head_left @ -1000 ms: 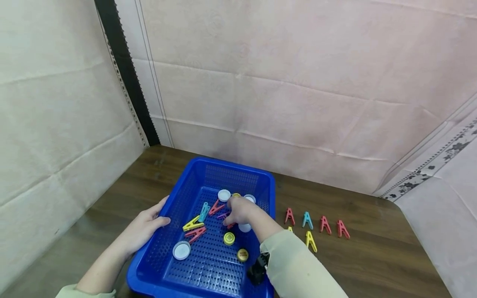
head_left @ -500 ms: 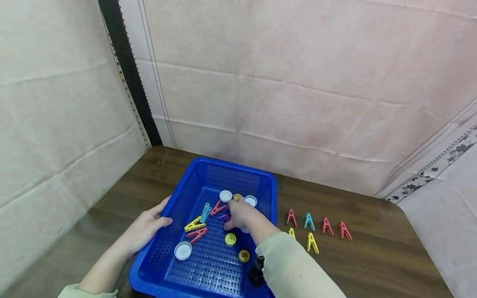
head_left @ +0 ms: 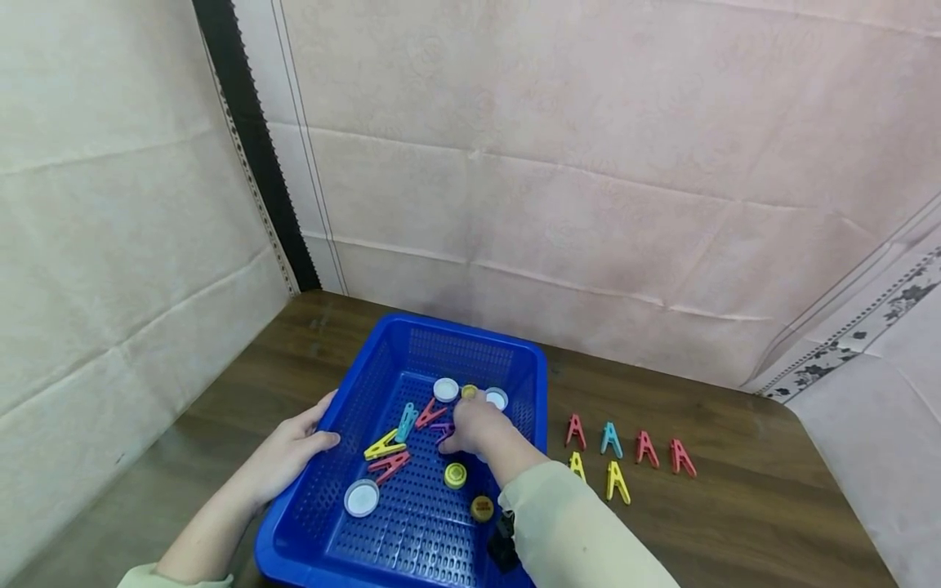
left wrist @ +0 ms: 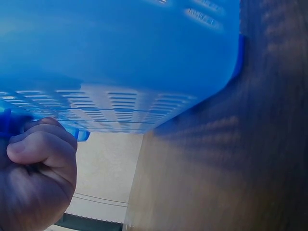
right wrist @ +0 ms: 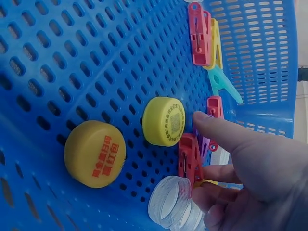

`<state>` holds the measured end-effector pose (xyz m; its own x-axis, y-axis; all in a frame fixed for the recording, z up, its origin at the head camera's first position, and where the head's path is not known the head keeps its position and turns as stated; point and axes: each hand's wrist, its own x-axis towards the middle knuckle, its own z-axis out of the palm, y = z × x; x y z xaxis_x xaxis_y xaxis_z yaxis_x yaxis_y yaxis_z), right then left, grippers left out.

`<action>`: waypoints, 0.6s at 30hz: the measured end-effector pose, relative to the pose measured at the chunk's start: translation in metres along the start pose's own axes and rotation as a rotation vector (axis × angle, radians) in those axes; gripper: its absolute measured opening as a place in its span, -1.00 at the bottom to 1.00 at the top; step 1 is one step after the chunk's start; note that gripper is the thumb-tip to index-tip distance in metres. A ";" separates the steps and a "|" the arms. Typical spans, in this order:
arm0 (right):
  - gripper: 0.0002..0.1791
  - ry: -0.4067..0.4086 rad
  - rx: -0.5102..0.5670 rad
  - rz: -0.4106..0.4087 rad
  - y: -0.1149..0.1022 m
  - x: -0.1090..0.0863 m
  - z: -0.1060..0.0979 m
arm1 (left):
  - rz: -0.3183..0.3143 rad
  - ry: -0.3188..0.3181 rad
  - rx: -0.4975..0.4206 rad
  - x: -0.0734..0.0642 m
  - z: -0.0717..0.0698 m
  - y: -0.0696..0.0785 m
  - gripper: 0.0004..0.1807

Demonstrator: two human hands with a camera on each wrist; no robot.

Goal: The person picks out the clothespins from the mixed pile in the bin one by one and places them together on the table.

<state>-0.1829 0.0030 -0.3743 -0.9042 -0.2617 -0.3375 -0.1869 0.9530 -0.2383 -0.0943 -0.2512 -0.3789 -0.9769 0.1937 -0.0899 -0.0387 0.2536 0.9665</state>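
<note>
My left hand [head_left: 290, 449] grips the left rim of a blue plastic basket [head_left: 470, 327], its thumb over the edge. In the left wrist view the curled left hand [left wrist: 38, 173] sits by the basket's outer wall. Inside the basket my right hand [head_left: 481, 429] reaches down among clothespins and caps. The right wrist view has the right hand's fingers [right wrist: 219, 173] curled beside a red clothespin [right wrist: 189, 156], with the thumb just above it. A purple clothespin [head_left: 443, 431] lies next to the thumb. Red, yellow and teal clothespins [head_left: 407, 422] lie to its left.
Yellow bottle caps [head_left: 455, 474] and clear or white lids [head_left: 362, 497] also lie in the basket. On the wooden table [head_left: 735, 506] to its right stand several clothespins [head_left: 611, 439] in two rows. Fabric walls [head_left: 551, 204] enclose the table.
The right hand has shifted slightly within the basket, now covering the red clothespin beneath it in the head view. The left hand keeps its hold on the rim.
</note>
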 end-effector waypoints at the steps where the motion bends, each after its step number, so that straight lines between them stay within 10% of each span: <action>1: -0.40 0.007 -0.006 -0.004 -0.001 0.000 0.000 | 0.002 0.000 0.001 0.000 0.000 0.000 -0.32; 18: -0.42 0.002 -0.088 -0.036 -0.006 0.002 0.002 | 0.007 0.003 0.006 0.000 0.000 0.000 -0.33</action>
<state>-0.1824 -0.0039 -0.3753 -0.8971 -0.2958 -0.3282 -0.2522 0.9527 -0.1695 -0.0941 -0.2509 -0.3787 -0.9778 0.1924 -0.0828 -0.0311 0.2576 0.9658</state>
